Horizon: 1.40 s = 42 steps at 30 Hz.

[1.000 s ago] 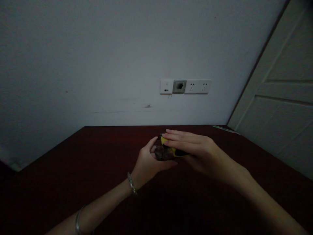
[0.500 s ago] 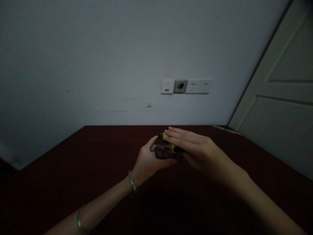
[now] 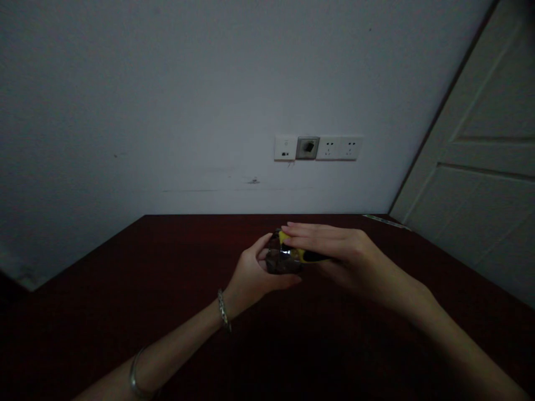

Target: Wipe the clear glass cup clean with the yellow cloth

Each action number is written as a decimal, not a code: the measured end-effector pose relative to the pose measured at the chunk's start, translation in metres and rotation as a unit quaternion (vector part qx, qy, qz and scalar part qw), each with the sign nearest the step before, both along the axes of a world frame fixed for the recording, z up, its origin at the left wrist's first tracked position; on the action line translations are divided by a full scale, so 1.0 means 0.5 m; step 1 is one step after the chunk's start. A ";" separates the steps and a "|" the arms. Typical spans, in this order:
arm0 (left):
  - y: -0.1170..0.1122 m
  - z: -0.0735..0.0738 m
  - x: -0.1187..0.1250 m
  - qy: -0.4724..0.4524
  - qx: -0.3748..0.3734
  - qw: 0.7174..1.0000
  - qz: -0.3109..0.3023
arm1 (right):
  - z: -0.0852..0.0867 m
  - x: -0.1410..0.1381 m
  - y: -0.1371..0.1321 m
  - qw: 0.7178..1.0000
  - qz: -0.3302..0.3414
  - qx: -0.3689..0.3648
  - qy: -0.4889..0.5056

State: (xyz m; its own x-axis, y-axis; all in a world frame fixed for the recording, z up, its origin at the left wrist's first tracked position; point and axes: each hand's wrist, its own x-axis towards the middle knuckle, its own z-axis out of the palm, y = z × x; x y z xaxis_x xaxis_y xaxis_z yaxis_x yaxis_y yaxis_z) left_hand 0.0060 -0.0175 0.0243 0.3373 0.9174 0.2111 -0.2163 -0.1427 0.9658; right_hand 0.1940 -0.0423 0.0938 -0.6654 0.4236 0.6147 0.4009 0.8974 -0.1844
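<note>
My left hand point(image 3: 254, 270) is closed around a dark brown, glossy, faceted object point(image 3: 280, 260), thumb below and fingers at its far left side. It looks see-through in parts, but its exact kind is unclear in the dim light. Over its right end lies a yellow-and-black piece point(image 3: 301, 255), and I cannot tell whether the two are joined. My right hand point(image 3: 343, 250) is wrapped over this piece from above, its fingers pressed together and its thumb underneath. The palm and fingers hide most of it. Both hands are above the dark red table point(image 3: 188, 250).
Beyond the table's back edge rises a pale wall point(image 3: 188, 111) with a row of sockets and switches point(image 3: 317, 148). A white panelled door point(image 3: 485, 167) stands on the right. At the table's back right edge lies a thin patterned strip point(image 3: 387, 221).
The object and right hand have shifted slightly down, and the right hand a little to the right. More of the yellow-and-black piece shows, and a bright glint appears on the brown surface.
</note>
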 end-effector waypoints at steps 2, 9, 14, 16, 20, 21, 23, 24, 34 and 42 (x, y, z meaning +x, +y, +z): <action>-0.003 0.002 -0.005 0.002 -0.001 1.000 -0.016 | 0.000 0.006 0.007 1.000 -0.009 -0.011 0.020; -0.004 0.003 -0.015 -0.002 0.010 0.998 -0.061 | 0.012 0.006 0.014 0.989 -0.022 -0.092 0.111; -0.005 0.010 -0.015 -0.022 -0.012 0.995 -0.094 | 0.010 -0.005 0.012 0.972 -0.078 -0.160 0.152; -0.006 0.015 -0.016 -0.027 -0.030 0.993 -0.111 | 0.008 -0.007 0.011 0.970 -0.074 -0.179 0.146; -0.007 0.022 -0.024 -0.022 -0.052 0.990 -0.129 | -0.007 -0.011 0.009 0.968 -0.051 -0.222 0.105; -0.007 0.023 -0.025 -0.019 -0.053 0.990 -0.129 | -0.013 -0.013 0.010 0.969 -0.053 -0.223 0.096; -0.009 0.023 -0.028 -0.009 -0.057 0.991 -0.124 | -0.028 -0.019 0.012 0.974 -0.061 -0.203 0.084; -0.010 0.023 -0.028 -0.004 -0.060 0.991 -0.120 | -0.036 -0.022 0.014 0.976 -0.068 -0.189 0.078; -0.011 0.030 -0.018 0.084 -0.091 0.989 -0.077 | -0.090 -0.049 0.039 0.988 -0.125 -0.074 0.049; -0.010 0.035 -0.016 0.008 -0.058 0.997 -0.050 | -0.119 -0.074 0.053 0.986 -0.106 0.001 0.132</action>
